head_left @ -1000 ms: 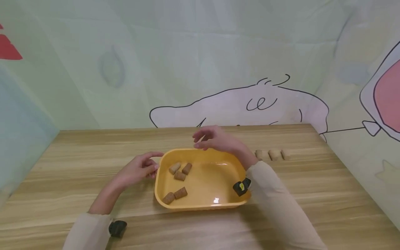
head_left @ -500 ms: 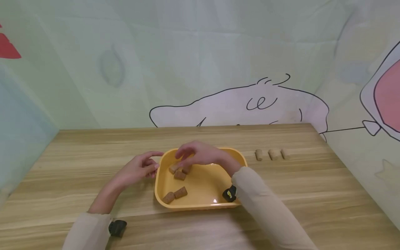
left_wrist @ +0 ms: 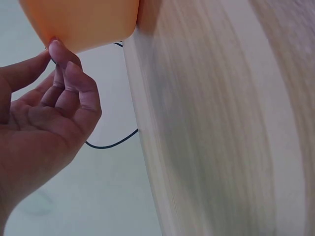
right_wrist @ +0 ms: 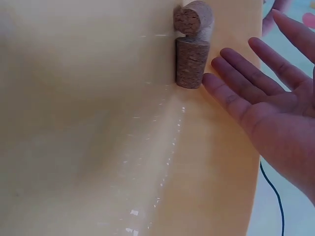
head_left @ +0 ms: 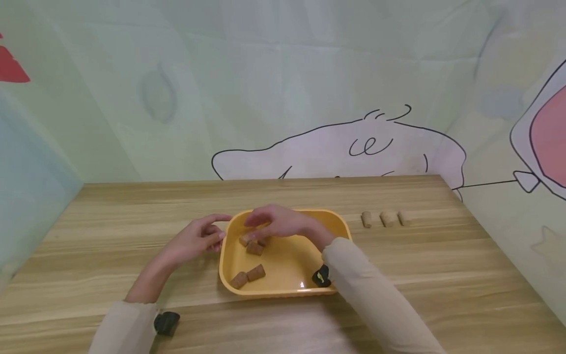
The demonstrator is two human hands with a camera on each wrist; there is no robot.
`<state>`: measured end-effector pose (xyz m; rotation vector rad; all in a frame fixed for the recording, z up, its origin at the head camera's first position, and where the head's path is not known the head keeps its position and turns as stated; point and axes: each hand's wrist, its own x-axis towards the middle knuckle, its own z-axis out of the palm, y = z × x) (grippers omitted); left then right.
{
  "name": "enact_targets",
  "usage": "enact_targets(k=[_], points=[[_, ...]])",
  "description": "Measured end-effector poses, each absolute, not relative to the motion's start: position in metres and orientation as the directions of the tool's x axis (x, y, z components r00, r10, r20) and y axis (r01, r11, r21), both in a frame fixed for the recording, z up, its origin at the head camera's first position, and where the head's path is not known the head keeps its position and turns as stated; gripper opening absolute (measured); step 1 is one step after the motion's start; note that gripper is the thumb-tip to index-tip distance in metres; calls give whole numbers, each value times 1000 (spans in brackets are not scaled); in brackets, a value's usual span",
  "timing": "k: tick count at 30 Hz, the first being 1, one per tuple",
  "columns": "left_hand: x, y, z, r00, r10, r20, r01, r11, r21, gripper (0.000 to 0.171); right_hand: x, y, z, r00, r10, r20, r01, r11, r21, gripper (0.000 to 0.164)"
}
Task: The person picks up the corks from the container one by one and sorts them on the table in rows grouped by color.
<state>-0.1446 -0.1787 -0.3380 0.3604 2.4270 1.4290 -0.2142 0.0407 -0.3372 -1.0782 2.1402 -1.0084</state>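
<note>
Corks [head_left: 254, 248], left end, yellow tray [head_left: 287, 265]; right hand [head_left: 281, 221] beside, fingers apart; left hand [head_left: 193, 241] touching tray, presumably steadying, grip unclear

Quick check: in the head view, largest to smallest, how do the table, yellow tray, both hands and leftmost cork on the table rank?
1. Table
2. Yellow tray
3. Left hand and right hand: too alike to rank
4. Leftmost cork

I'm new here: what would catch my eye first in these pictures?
Probably the yellow tray on the wooden table, with brown corks toward its left end. The right hand reaches over it; the left hand touches its left side. Three paler corks form a row to its right.
</note>
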Motion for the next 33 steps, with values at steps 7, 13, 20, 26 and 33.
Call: enact_targets(k=[7, 13, 20, 26, 33], points=[[-145, -180, -339, -921, 372, -117, 73, 460, 885, 40, -214, 36, -344, -525, -839, -144, -432, 409, -804, 33], [-145, -179, -339, -922, 369, -115, 75, 463, 883, 40, -214, 36, -346, -517, -845, -133, -439, 396, -806, 30], [-145, -179, -339, -923, 365, -120, 70, 465, 883, 40, -214, 35, -346, -501, -854, -142, -447, 396, -802, 27], [-145, -180, -339, -922, 369, -120, 69, 460, 885, 40, -215, 30, -350, -491, -859, -147, -461, 400, -792, 26], [-146, -180, -339, -921, 372, -120, 72, 464, 883, 40, -214, 21, -356, -519, -843, -141, -492, 430, -757, 25]])
